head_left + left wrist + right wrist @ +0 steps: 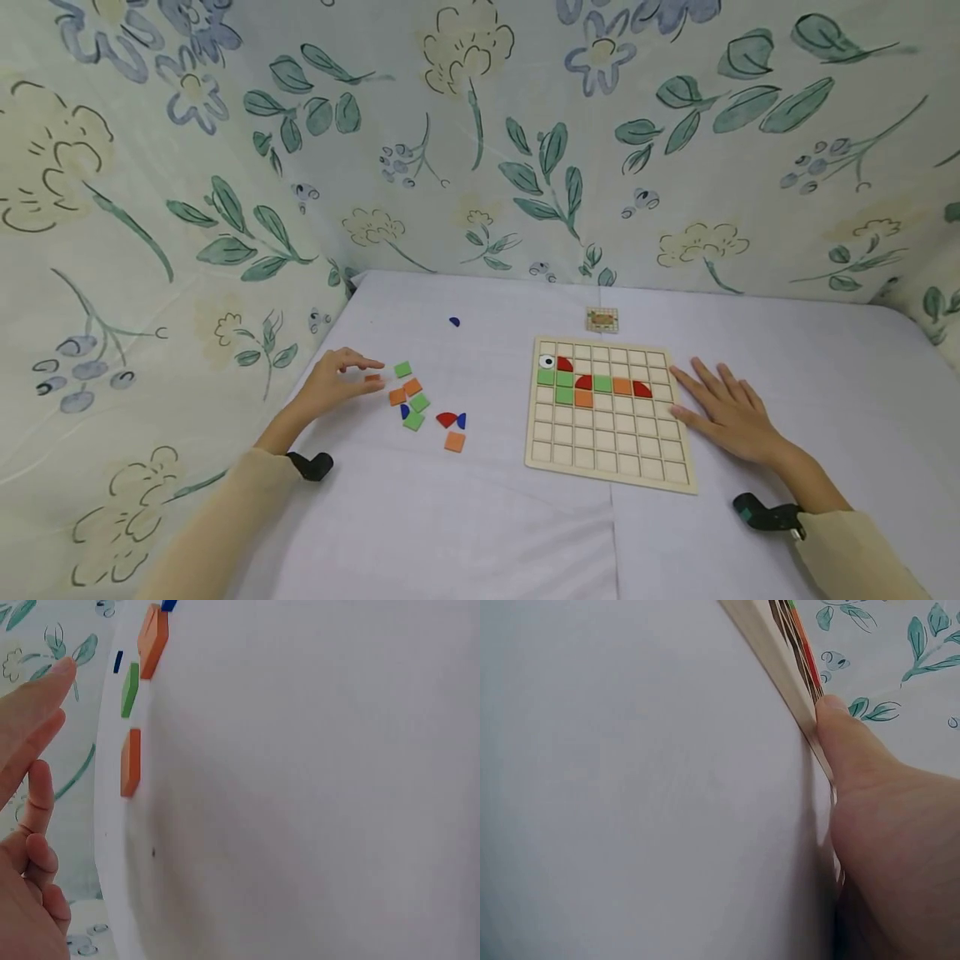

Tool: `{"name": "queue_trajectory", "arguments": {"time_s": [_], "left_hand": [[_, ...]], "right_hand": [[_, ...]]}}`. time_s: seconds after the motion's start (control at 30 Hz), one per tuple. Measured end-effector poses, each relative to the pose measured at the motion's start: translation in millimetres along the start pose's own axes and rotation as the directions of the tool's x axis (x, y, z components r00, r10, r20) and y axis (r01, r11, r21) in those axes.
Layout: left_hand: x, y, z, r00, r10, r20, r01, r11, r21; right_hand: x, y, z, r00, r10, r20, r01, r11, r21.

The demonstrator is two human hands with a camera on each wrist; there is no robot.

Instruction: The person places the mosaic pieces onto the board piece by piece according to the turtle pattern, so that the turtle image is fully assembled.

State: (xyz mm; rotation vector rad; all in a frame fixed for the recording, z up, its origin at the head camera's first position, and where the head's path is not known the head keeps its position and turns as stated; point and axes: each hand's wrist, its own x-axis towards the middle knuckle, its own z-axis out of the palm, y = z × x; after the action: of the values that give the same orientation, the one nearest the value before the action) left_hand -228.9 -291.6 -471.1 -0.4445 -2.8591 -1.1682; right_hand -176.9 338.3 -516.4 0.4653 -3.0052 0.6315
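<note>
At the left, my left hand point(328, 387) hovers beside the loose tiles, thumb and forefinger spread on either side of an orange square tile point(373, 378). In the left wrist view this orange tile point(130, 763) lies on the cloth, apart from the fingers. My right hand point(733, 414) rests spread at the right edge of a wooden grid board point(628, 463); its thumb point(840, 727) touches that edge in the right wrist view. The board's upper rows hold green and orange squares, red quarter-round tiles point(642, 389) and a white eye tile point(547, 362).
Near the left hand lie several green squares point(420, 402), orange squares point(454, 442), a red piece point(446, 419) and blue pieces point(461, 421). A blue half-round piece point(454, 322) lies farther back. Behind the board is a small picture card point(602, 320). Floral cloth point(480, 167) hangs behind the table.
</note>
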Motion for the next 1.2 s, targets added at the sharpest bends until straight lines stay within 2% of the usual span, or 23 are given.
{"name": "queue_trajectory", "arguments": {"time_s": [0.23,0.47,0.77,1.03,1.2], "left_hand": [[-8.2,-27.0,-8.1,0.998,-0.06,0.002,0.06,0.998,0.029],[-7.9,-41.7,-10.7,0.993,-0.111,0.033,0.11,0.993,0.044],[-5.7,-49.7,-8.9,0.996,-0.066,0.063,0.064,0.998,0.027],[-5.1,-48.9,-7.2,0.996,-0.063,0.057,0.062,0.998,0.016],[-5.5,-47.3,-6.9,0.998,-0.031,0.051,0.03,0.999,0.02]], "right_hand": [[0,-1,-1,1.0,0.002,0.011,-0.002,1.0,-0.003],[0,-6,-5,1.0,-0.003,0.016,0.004,1.0,-0.012],[0,-3,-3,1.0,0.001,-0.001,-0.001,1.0,-0.005],[0,-4,-4,1.0,0.003,0.02,-0.003,1.0,-0.01],[-1,-2,-1,1.0,-0.002,0.009,0.002,1.0,-0.012]]}}
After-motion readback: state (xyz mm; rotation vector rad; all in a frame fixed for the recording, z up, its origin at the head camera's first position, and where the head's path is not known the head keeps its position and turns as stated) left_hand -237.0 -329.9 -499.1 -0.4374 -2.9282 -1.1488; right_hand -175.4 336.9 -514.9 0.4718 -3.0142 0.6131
